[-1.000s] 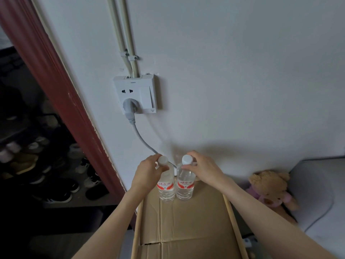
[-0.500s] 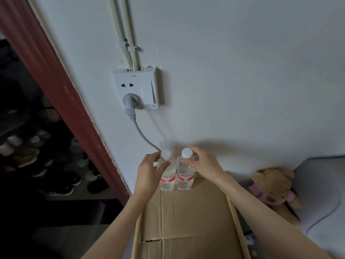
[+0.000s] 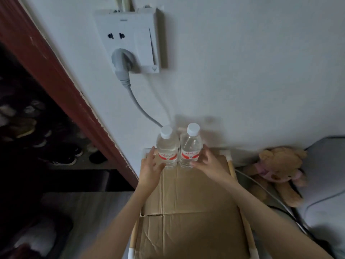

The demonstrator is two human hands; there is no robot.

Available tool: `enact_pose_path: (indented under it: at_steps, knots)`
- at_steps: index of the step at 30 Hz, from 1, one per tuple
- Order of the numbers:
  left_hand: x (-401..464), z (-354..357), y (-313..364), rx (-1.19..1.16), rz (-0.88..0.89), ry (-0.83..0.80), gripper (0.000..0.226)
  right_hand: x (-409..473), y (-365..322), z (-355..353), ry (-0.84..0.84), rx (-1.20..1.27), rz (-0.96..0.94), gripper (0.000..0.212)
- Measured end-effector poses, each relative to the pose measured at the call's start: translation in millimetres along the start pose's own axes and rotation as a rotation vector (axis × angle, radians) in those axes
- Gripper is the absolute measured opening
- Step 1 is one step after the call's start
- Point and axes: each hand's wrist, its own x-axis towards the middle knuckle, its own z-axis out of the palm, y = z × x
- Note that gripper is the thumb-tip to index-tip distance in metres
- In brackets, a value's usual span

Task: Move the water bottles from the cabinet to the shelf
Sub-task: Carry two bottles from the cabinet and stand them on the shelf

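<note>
Water bottles stand upright at the far end of the cardboard-covered shelf, touching, close to the wall, so the near cardboard stays free for more. Your left hand is spread, fingers loose, just beside the left bottle and gripping nothing. The right bottle has your right hand at its base, fingers apart, fingertips close to its label; contact is unclear. Both labels are red and white with red script too blurred to read.

Beyond both open hands, the grey cable vanishes behind the left bottle; shoes far left blur in darkness; the socket plate is cropped above.
</note>
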Motion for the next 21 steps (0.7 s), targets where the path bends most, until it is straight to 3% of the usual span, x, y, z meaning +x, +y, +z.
enact_pose_path:
  at_steps: [2, 5, 9, 21]
  knots:
    - [2.1, 5.8, -6.7, 0.086, 0.012, -0.021, 0.057, 4.4, -1.5, 1.4, -0.028, -0.008, -0.001, 0.117]
    - [3.3, 11.7, -8.5, 0.074, 0.041, 0.017, 0.047, 3.3, -4.5, 7.8, -0.055, 0.031, -0.017, 0.084]
    - [3.2, 19.0, -5.4, 0.051, 0.004, 0.069, 0.044, -1.5, 1.4, 19.1, -0.007, 0.198, 0.003, 0.059]
    - [1.9, 17.1, 1.3, 0.034, 0.002, 0.020, 0.047, -1.6, -2.0, 15.7, -0.052, 0.237, -0.018, 0.057]
